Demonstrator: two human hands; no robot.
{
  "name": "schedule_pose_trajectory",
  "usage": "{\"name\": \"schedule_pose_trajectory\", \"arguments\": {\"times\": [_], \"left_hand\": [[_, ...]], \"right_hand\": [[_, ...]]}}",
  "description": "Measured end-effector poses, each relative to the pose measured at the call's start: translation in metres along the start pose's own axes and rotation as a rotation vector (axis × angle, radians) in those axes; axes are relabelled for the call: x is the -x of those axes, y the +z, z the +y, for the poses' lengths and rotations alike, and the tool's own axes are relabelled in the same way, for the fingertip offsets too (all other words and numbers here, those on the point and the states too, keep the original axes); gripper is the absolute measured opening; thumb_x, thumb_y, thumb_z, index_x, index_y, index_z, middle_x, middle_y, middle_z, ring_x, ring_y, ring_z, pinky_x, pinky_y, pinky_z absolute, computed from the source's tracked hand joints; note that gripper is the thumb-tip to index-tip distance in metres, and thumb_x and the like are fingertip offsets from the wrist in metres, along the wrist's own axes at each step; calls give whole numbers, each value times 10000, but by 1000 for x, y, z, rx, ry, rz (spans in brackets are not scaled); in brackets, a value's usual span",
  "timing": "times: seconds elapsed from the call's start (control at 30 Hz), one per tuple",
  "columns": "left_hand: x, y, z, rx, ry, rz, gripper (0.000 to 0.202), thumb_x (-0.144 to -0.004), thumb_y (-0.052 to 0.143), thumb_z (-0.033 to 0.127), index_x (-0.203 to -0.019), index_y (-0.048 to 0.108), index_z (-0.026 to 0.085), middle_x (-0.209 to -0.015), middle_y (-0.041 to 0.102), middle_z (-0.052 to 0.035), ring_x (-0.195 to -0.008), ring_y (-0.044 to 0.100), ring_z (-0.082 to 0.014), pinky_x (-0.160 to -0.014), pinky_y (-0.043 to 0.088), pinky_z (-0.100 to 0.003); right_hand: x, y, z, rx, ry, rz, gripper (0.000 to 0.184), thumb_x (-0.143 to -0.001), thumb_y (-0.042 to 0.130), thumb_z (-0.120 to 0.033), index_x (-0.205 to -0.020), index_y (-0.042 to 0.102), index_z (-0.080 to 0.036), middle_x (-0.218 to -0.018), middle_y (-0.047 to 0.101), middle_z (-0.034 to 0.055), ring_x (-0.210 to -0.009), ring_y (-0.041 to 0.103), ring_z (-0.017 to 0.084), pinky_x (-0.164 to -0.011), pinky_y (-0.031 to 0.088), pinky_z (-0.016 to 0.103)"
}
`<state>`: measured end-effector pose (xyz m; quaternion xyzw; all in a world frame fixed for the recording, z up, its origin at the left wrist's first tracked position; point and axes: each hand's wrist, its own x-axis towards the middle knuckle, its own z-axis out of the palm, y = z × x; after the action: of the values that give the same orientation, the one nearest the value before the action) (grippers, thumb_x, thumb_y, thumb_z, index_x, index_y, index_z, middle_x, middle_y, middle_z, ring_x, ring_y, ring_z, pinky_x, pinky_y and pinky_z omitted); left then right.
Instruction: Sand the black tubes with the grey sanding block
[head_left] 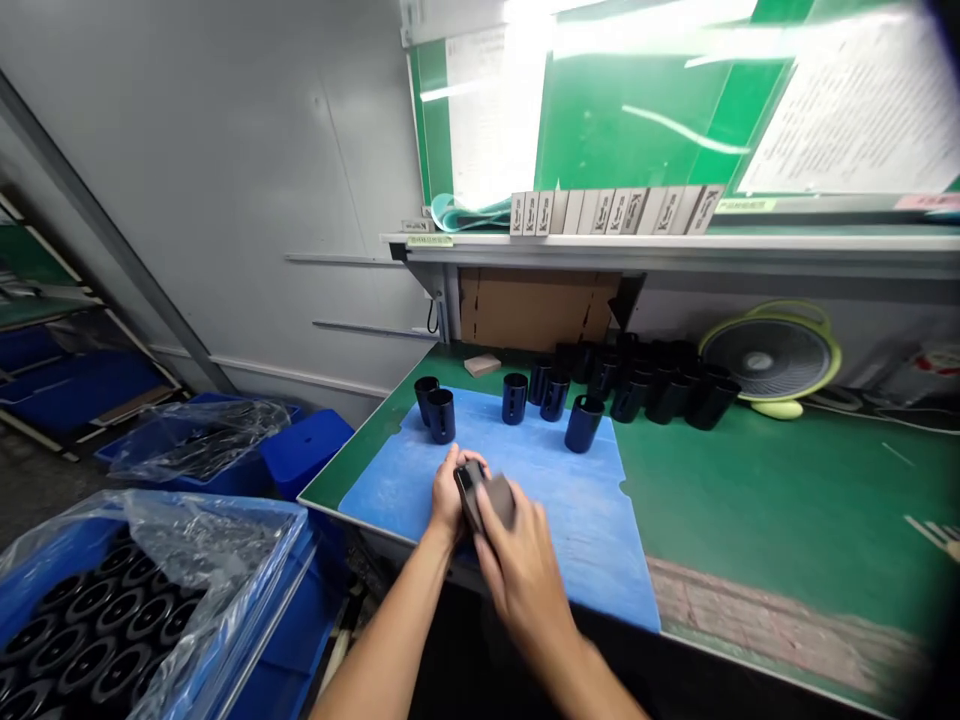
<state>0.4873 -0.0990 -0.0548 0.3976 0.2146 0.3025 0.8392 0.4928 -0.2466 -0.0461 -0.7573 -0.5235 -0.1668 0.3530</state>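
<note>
Over the front of a blue mat (555, 520), my left hand (448, 497) is closed around a black cylindrical part (469, 476), much of which is hidden by my fingers. My right hand (525, 555) grips a grey-brown block (501, 500), blurred by motion. The block is held against or very close to the black part; contact is hard to make out. Beyond my hands, black cylinders with slotted sides stand upright on the mat, among them a pair at the left (442, 418) and one at the right (583, 425).
More black cylinders (652, 385) crowd the back of the green table (757, 480), beside a green-rimmed fan (772, 355). A small pale block (482, 365) lies behind the mat. Grey boxes (615, 212) line the shelf above. At lower left, a blue plastic-lined bin (277, 600) holds many black parts.
</note>
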Motion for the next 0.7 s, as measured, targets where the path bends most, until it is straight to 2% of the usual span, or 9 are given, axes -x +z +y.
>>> {"name": "schedule_pose_trajectory", "arguments": {"times": [0.1,0.23,0.33,0.4,0.53,0.63,0.7], "left_hand": [[-1,0,-1,-26,-42,-87,456,-824,637,600,-737,645,153,-620,641,-39,-528,605,-171,-547,481,-283],[-1,0,-2,51,61,47,389,-800,705,529,-713,629,157,-648,647,-25,-583,611,-149,-612,498,-259],[1,0,-1,4,-24,-42,434,-832,638,582,-743,643,158,-615,638,-31,-510,590,-162,-529,467,-277],[1,0,0,-5,-45,-86,445,-834,628,589,-758,653,152,-627,646,-39,-521,605,-174,-539,476,-289],[2,1,2,51,31,-3,417,-791,699,557,-727,635,150,-641,651,-30,-573,616,-158,-603,494,-272],[3,3,3,18,-36,-65,471,-804,654,615,-731,638,150,-601,636,-37,-496,588,-164,-523,463,-282],[3,3,3,0,-48,-76,477,-808,649,618,-731,645,147,-600,639,-44,-497,597,-174,-525,470,-290]], "right_hand": [[2,2,3,-7,41,47,629,-990,475,-200,-1590,310,-297,-1546,330,172,-1255,473,346,-950,524,518],[-3,3,7,-37,29,17,602,-1000,480,-243,-1577,334,-334,-1504,400,151,-1215,506,348,-972,510,553],[8,-1,4,-25,2,34,624,-988,484,-213,-1582,327,-323,-1521,385,148,-1228,513,338,-924,550,494],[11,-2,1,-7,20,83,620,-986,480,-202,-1582,334,-294,-1518,372,174,-1223,510,345,-916,547,511],[3,-2,-2,-23,30,6,584,-1000,485,-240,-1565,364,-319,-1502,405,159,-1219,506,346,-961,515,554],[5,-4,-4,-16,4,23,602,-997,479,-216,-1573,344,-326,-1525,385,151,-1249,497,342,-939,536,520],[5,-5,-5,7,28,72,589,-992,477,-200,-1564,372,-295,-1524,373,177,-1230,505,347,-922,539,522]]}}
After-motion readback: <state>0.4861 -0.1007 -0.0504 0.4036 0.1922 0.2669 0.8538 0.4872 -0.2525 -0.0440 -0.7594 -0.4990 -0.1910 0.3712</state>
